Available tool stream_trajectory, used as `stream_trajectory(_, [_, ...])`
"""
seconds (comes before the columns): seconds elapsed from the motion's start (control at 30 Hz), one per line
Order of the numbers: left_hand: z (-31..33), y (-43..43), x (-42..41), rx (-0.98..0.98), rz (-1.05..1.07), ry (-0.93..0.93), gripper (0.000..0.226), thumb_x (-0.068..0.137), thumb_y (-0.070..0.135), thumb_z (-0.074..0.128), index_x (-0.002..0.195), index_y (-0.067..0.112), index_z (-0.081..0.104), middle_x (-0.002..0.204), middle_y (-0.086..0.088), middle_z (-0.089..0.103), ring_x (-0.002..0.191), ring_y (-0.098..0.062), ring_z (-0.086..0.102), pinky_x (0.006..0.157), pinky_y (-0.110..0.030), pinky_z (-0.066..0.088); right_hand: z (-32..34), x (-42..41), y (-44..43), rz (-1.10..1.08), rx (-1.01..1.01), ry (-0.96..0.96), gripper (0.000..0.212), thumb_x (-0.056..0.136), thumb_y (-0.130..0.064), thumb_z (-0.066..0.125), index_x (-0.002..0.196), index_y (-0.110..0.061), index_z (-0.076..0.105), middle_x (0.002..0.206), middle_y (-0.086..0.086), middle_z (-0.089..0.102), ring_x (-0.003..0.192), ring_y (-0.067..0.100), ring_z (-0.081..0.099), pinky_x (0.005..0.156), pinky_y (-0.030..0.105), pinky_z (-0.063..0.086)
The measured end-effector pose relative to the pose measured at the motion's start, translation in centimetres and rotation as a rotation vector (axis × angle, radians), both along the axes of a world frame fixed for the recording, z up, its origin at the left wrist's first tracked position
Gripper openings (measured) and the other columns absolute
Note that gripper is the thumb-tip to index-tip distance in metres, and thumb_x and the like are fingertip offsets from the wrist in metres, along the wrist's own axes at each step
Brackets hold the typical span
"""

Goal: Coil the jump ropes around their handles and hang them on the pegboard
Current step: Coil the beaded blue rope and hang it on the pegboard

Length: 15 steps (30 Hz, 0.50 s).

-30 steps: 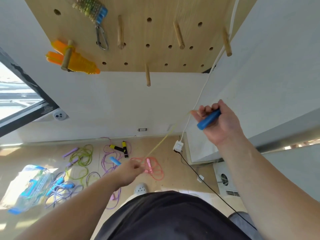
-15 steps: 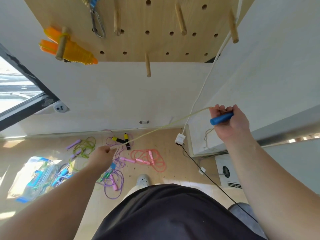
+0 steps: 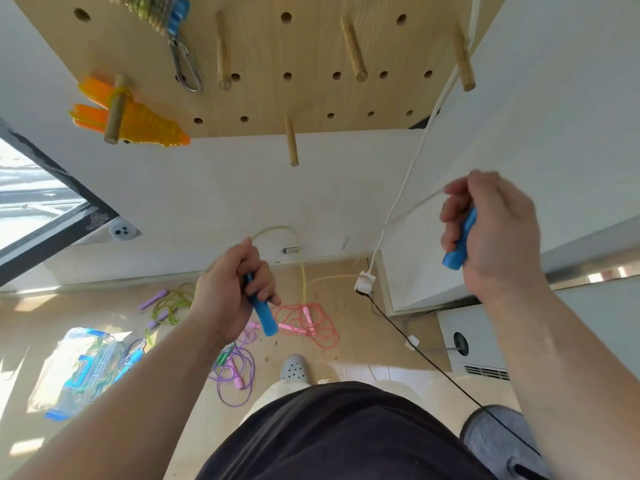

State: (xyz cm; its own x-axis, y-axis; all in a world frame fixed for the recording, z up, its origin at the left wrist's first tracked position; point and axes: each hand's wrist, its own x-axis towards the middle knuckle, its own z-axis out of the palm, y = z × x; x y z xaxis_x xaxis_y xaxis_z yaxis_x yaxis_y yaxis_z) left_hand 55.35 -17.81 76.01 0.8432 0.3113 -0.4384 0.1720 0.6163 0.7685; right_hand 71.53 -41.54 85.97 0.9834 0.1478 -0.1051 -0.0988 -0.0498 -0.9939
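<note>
Blue foam handles, one in each hand, both below the pegboard (image 3: 311, 46). Left hand (image 3: 230, 289) sits well under the board's middle, fingers curled round the left blue handle (image 3: 265, 317), whose free end points down and away from the board. Right hand (image 3: 495, 230) is under the board's right corner, closer to it than the left hand, fist wrapped round the right blue handle (image 3: 459, 244), which is nearly upright. Pale yellow rope (image 3: 277, 228) arcs out of the top of the left fist toward the board, then drops to the floor; a blurred pale strand leaves the right fist too. On the board's left edge, an orange jump rope (image 3: 138, 119) hangs coiled on a wooden peg. Near the top of the board is a green-wrapped bundle with a blue end (image 3: 159, 8) and a metal carabiner (image 3: 185, 69) under it. Several pegs are bare, including the lowest peg (image 3: 292, 142) at the bottom edge. On the floor far below the board lie a pink rope (image 3: 306, 311), a purple rope (image 3: 235, 372), a green rope (image 3: 175, 299) and a clear plastic box (image 3: 79, 368). A white cable (image 3: 408, 174) runs down from the board's right corner.
</note>
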Motion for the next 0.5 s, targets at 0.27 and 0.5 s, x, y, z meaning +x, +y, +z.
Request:
stream_trajectory(0.27, [7.7,-1.4,4.5,0.051,-0.085,-0.274,0.023,0.095,0.029,0.041,0.076,0.018,0.035,0.063,-0.005,0.027,0.054,-0.022,0.035,0.059,-0.038,0.051,9.2,-1.7,3.4,0.343,0.135,-0.192,0.044,0.100,-0.020,0.029,0.072,-0.018,0.063,0.066,0.008,0.051,0.049,0.023,0.044,0.046,0.029,0.039])
stream_trajectory(0.5, [8.6,-1.8,4.6,0.098,-0.237,-0.264,0.031,0.075,0.016,0.059,0.104,0.013,0.047,0.077,-0.006,0.046,0.068,-0.022,0.048,0.067,-0.038,0.049,5.8,-3.2,6.4,0.544,-0.440,-0.131,0.044,0.105,-0.035,0.036,0.087,-0.021,0.074,0.072,-0.016,0.061,0.077,-0.002,0.057,0.084,0.032,0.049])
